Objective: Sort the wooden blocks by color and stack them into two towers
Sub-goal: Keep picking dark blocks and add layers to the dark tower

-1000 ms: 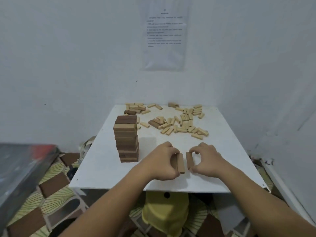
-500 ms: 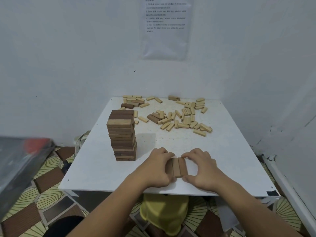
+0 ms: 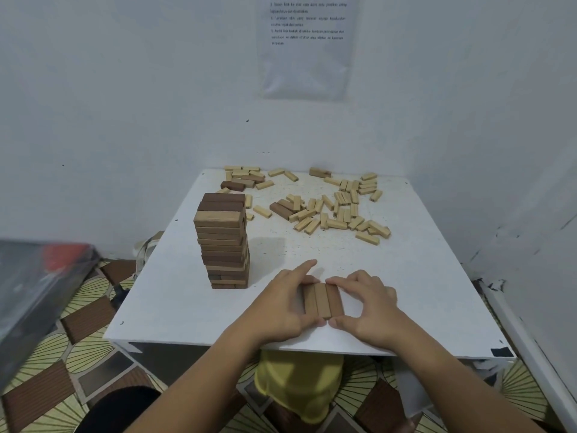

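The left grip (image 3: 285, 303) and right grip (image 3: 373, 304) face each other, palms down, thumbs nearly touching, fingers (image 3: 342, 281) pinching the blocks (image 3: 323, 300) between them.

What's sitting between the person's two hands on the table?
In the head view, three brown blocks lie flat, side by side, between the left hand and right hand.

A white table (image 3: 175, 307) carries a brown block tower (image 3: 224, 245), three side-by-side blocks (image 3: 323, 300), and scattered pale blocks (image 3: 342, 214).
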`<action>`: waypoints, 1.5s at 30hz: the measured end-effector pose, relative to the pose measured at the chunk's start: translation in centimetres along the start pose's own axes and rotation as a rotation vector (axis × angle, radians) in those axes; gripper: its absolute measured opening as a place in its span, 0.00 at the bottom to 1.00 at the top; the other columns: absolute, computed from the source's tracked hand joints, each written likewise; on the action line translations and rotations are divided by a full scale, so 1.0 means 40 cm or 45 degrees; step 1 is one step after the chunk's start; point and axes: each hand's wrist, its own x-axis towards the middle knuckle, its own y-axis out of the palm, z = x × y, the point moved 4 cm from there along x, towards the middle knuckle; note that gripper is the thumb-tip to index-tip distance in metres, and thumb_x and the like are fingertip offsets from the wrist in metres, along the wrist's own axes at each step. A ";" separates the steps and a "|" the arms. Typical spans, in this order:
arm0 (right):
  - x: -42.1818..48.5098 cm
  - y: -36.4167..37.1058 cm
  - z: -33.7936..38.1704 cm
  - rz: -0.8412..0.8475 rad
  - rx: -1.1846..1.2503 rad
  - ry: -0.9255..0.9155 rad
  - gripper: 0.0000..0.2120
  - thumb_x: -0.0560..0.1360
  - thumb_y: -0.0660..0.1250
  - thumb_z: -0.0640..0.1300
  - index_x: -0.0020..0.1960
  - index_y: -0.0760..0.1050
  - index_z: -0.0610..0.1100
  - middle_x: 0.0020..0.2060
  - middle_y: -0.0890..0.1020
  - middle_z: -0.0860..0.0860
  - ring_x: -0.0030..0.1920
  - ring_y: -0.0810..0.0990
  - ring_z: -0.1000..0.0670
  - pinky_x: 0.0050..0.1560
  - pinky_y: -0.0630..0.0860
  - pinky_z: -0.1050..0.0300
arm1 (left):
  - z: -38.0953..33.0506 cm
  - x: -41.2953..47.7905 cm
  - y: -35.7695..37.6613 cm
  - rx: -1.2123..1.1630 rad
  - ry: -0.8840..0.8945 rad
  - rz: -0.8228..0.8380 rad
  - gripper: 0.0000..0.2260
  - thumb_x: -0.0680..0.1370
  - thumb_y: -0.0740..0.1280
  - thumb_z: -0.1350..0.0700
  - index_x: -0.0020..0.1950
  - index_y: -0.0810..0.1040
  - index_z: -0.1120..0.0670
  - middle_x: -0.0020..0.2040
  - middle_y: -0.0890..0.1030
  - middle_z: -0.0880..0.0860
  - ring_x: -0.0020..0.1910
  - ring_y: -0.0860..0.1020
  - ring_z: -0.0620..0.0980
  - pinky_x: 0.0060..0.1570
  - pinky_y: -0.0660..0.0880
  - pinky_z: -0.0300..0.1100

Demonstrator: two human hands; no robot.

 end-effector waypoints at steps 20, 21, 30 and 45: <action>-0.080 0.027 0.098 -0.289 0.046 0.284 0.35 0.72 0.64 0.69 0.75 0.58 0.61 0.61 0.68 0.60 0.64 0.66 0.52 0.62 0.62 0.49 | 0.002 -0.026 -0.020 -0.383 -0.058 -0.012 0.32 0.78 0.55 0.26 0.80 0.62 0.36 0.78 0.66 0.34 0.77 0.62 0.34 0.80 0.59 0.51; -0.087 0.046 0.123 -0.310 -0.002 0.337 0.37 0.70 0.61 0.73 0.74 0.57 0.61 0.63 0.67 0.58 0.65 0.65 0.51 0.61 0.63 0.48 | 0.001 -0.027 -0.022 -0.433 -0.077 -0.028 0.32 0.78 0.54 0.25 0.80 0.63 0.36 0.77 0.66 0.33 0.76 0.62 0.33 0.80 0.58 0.49; -0.058 0.071 0.158 -0.282 -0.101 0.365 0.27 0.67 0.65 0.60 0.65 0.63 0.60 0.58 0.66 0.57 0.61 0.65 0.50 0.54 0.60 0.49 | 0.001 -0.028 -0.030 -0.528 -0.146 -0.062 0.32 0.78 0.51 0.26 0.78 0.67 0.39 0.74 0.71 0.34 0.74 0.64 0.30 0.79 0.59 0.44; -0.054 -0.006 0.038 -0.036 -0.468 0.154 0.49 0.67 0.45 0.75 0.83 0.41 0.54 0.82 0.45 0.54 0.81 0.42 0.48 0.78 0.47 0.43 | -0.042 -0.037 -0.013 -0.154 -0.179 -0.358 0.24 0.87 0.48 0.41 0.81 0.64 0.46 0.80 0.65 0.44 0.76 0.61 0.39 0.76 0.56 0.39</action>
